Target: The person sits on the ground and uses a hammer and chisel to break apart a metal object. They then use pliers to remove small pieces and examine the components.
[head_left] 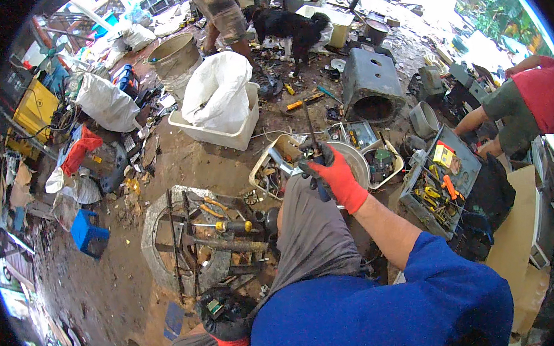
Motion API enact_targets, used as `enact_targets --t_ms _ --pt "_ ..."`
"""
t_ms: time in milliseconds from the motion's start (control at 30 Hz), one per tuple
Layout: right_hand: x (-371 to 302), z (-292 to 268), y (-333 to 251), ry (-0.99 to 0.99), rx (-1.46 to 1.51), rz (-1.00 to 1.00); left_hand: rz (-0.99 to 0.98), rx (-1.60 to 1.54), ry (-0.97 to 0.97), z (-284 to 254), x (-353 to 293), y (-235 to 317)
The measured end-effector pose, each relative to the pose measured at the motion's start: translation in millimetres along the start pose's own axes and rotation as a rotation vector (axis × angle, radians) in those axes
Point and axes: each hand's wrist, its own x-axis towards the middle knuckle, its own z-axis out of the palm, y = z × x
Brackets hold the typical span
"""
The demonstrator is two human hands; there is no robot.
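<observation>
My right hand (pixel 335 176), in a red and black work glove, is raised above my knee. Its fingers wrap round a long dark tool (pixel 311 124) that looks like a screwdriver, its shaft pointing up and away. Low down beside my left leg, my left hand (pixel 226 321) wears a black glove with a red cuff. It grips a small electronic part (pixel 216 308) with green and metallic bits; the kind is unclear. Near it, a yellow-handled screwdriver (pixel 234 227) and orange-handled pliers (pixel 214 207) lie on a round metal frame (pixel 153 246).
Ahead are bins of scrap (pixel 265 167), a round metal pan (pixel 352 161) and a white tub (pixel 223 133) with a sack. At right, a co-worker (pixel 535 100) reaches toward a grey tray (pixel 450 222) of tools. A black dog (pixel 286 31) stands by another person's legs (pixel 225 22). A blue stool (pixel 89 232) stands left.
</observation>
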Motion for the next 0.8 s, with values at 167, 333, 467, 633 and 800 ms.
enact_targets --t_ms 167,333,467,633,800 --pt "-5 0 -18 -0.061 0.058 0.028 -0.235 -0.697 -0.060 35 -7 22" --pt "-14 17 -14 0.011 -0.109 -0.130 -0.102 -0.578 0.075 40 -13 28" --pt "-11 11 -7 -0.072 -0.119 -0.039 -0.134 -0.685 0.117 20 -9 23" --pt "-2 -12 -27 -0.006 -0.103 0.047 0.093 -0.121 0.060 -2 -10 11" --pt "12 -49 -51 -0.001 -0.776 -0.052 -0.207 -0.680 0.047 35 -8 30"
